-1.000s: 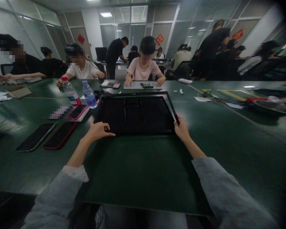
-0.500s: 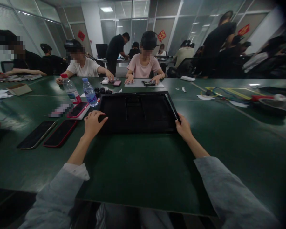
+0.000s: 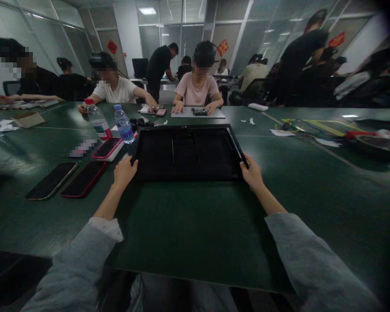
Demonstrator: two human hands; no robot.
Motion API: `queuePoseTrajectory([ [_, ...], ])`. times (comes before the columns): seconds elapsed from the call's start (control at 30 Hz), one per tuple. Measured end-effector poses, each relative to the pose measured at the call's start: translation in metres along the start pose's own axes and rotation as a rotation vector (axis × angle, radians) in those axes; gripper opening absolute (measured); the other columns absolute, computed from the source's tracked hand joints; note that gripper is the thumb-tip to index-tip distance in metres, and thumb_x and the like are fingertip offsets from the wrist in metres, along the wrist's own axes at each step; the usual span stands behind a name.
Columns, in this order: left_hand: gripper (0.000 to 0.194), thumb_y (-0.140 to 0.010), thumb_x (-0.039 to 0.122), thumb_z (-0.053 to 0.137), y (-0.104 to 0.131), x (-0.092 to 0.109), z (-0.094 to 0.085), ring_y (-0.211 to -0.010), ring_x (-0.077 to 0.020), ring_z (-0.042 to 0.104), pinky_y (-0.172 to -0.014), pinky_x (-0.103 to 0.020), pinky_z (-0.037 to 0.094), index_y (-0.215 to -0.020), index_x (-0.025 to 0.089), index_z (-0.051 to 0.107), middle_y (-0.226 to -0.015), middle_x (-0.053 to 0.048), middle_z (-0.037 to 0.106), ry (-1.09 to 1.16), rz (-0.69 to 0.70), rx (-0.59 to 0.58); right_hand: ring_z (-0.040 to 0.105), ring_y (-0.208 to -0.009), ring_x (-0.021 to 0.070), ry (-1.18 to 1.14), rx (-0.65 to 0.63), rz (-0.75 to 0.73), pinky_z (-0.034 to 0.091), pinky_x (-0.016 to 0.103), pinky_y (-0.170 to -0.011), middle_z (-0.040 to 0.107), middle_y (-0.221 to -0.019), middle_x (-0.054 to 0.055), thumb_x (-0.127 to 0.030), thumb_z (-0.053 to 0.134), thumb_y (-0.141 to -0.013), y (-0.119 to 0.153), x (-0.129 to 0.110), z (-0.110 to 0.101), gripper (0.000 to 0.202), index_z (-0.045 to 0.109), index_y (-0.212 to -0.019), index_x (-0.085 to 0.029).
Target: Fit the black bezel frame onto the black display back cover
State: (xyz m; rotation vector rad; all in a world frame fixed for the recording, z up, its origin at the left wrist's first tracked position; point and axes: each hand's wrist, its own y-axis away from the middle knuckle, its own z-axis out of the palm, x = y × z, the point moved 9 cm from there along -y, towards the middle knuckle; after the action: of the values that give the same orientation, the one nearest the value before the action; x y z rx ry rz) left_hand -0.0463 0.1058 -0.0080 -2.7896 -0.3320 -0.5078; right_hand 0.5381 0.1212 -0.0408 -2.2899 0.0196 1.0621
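Note:
A wide black tray-like frame (image 3: 211, 154) with raised edges lies in front of me on the green table (image 3: 182, 225). Two thin upright lines show in its middle. My left hand (image 3: 125, 171) grips its left edge, the thumb on the near side and the fingers curled behind. On the opposite side my right hand (image 3: 251, 172) is closed around the right edge, thumb on top. The undersides of both grips are hidden.
Left of the frame are two dark phones (image 3: 51, 181) (image 3: 83, 179), a pink-edged phone (image 3: 108, 148) and two bottles (image 3: 98, 119) (image 3: 123, 124). People sit across the table around a grey board (image 3: 182, 115). Cables (image 3: 303, 125) and a dark bowl (image 3: 377, 145) lie at the right.
My left hand has closed from a spread pose onto the frame's left edge. My right hand keeps its hold. The view has shifted slightly.

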Motion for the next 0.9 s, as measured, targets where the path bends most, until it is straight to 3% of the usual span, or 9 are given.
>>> queuePoseTrajectory([
  [0.2,0.05,-0.103,0.043,0.045,0.006,0.005,-0.005,-0.12,-0.0358,0.069,-0.102,-0.047,0.052,-0.144,0.019,0.06,-0.13,-0.018,0.072,-0.059,-0.038,-0.016,0.059,-0.137,0.0327,0.017,0.026,-0.01,0.04,0.056,-0.121,0.064,-0.144,0.015,-0.033,0.053,-0.089,-0.002,0.0,0.001,0.059,0.061,-0.145,-0.015],
  [0.5,0.053,-0.102,0.048,0.048,0.0,-0.004,0.005,-0.121,-0.0377,0.068,-0.1,-0.047,0.054,-0.144,0.017,0.059,-0.131,-0.019,0.072,-0.015,-0.044,-0.041,0.06,-0.135,0.0322,0.012,-0.03,0.014,0.042,0.055,-0.12,0.064,-0.145,0.015,-0.032,0.053,-0.088,-0.004,0.013,0.01,0.06,0.061,-0.145,-0.014],
  [0.9,0.056,-0.103,0.053,0.044,-0.003,-0.009,0.009,-0.123,-0.0379,0.068,-0.102,-0.049,0.053,-0.144,0.017,0.058,-0.132,-0.021,0.071,-0.009,-0.052,-0.022,0.062,-0.13,0.0352,0.122,-0.035,0.084,0.045,0.056,-0.116,0.066,-0.139,0.021,-0.028,0.049,-0.089,0.001,0.004,0.007,0.057,0.059,-0.143,-0.01],
])
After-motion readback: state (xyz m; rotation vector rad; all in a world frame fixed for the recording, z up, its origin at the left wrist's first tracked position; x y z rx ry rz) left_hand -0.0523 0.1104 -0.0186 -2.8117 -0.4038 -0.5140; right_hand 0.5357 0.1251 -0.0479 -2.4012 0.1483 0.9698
